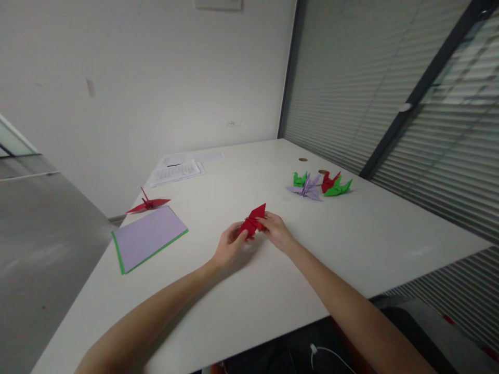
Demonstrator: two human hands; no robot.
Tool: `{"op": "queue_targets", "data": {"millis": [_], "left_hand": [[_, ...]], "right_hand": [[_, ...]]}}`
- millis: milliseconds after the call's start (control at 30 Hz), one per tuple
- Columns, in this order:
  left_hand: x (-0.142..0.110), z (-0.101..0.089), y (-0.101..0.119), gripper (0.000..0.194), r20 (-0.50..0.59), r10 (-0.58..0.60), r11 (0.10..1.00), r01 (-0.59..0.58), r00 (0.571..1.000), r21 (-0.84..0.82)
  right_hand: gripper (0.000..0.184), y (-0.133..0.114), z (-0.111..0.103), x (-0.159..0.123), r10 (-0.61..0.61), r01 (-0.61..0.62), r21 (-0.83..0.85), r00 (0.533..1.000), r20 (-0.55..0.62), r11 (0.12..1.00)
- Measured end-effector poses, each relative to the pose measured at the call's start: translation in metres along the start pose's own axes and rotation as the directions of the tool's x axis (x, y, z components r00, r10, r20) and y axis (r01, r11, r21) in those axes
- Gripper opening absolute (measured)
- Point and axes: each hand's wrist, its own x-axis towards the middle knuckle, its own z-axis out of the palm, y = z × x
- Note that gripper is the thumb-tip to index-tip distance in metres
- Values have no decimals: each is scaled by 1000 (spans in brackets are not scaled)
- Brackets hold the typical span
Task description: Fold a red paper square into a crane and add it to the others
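A red folded-paper figure (255, 217) with a pointed flap is held between my two hands, just above the white table (249, 301). My left hand (230, 244) pinches its lower left side, thumb on top. The fingers of my right hand (276, 229) close on its right side, and they partly hide the folds there. Left of my hands lies a lilac sheet (150, 236) on top of a green sheet (121, 264). Behind the sheets stands a red paper crane (148, 203) with its wings spread.
Several paper cranes sit together at the right: a lilac one (307, 189), a red one (329, 182) and green ones (338, 188). Printed papers (177, 172) with a pen lie far left. Window blinds (351, 88) border the table's right side.
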Motion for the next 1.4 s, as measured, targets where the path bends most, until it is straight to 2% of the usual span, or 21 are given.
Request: {"op": "queue_targets", "data": {"millis": [100, 200, 267, 333, 433, 567, 767, 1100, 1167, 1233, 1300, 1367, 1400], "left_hand": [[-1, -3, 2, 39, -26, 94, 995, -94, 995, 20], [-2, -7, -1, 39, 1, 225, 941, -218, 974, 261], [-2, -9, -3, 44, 60, 290, 881, -291, 955, 374], [-2, -9, -3, 50, 149, 322, 844, -355, 935, 403], [-3, -8, 0, 53, 245, 349, 807, -423, 905, 414], [-5, -5, 3, 53, 304, 364, 779, -467, 880, 418], [-8, -2, 3, 54, 336, 334, 798, -454, 881, 396], [-10, -2, 3, 48, 325, 319, 809, -434, 890, 395], [-10, -2, 3, 44, 294, 298, 840, -396, 908, 372], [-8, -2, 2, 37, 221, 229, 906, -290, 948, 307], [-4, -3, 1, 31, 145, 116, 970, -144, 983, 197], [0, -5, -2, 31, 101, 34, 991, -47, 994, 129], [2, -5, -4, 30, 69, 37, 988, -47, 997, 144]], "right_hand": [[35, 2, -1, 2, 75, -72, 53, 995, -68, 996], [50, 1, -1, 1, 166, -152, 125, 981, -105, 980], [59, 0, 0, 0, 199, -180, 154, 972, -126, 972], [62, -2, 1, -1, 207, -184, 162, 969, -136, 970], [53, -2, 1, -1, 203, -180, 171, 971, -126, 969], [23, 2, 0, 1, 193, -182, 155, 980, -58, 971], [11, 4, -1, 1, 182, -182, 138, 983, 8, 974], [14, 5, -1, 3, 189, -185, 140, 982, -16, 973], [18, 6, -2, 4, 166, -158, 132, 985, -55, 979], [27, 5, -2, 5, 89, -79, 84, 987, -132, 993], [37, 4, -3, 5, -50, 46, -25, 982, -181, 999], [35, 2, -3, 3, -203, 176, -169, 966, -159, 970], [30, 1, -2, 2, -270, 233, -241, 954, -133, 942]]}}
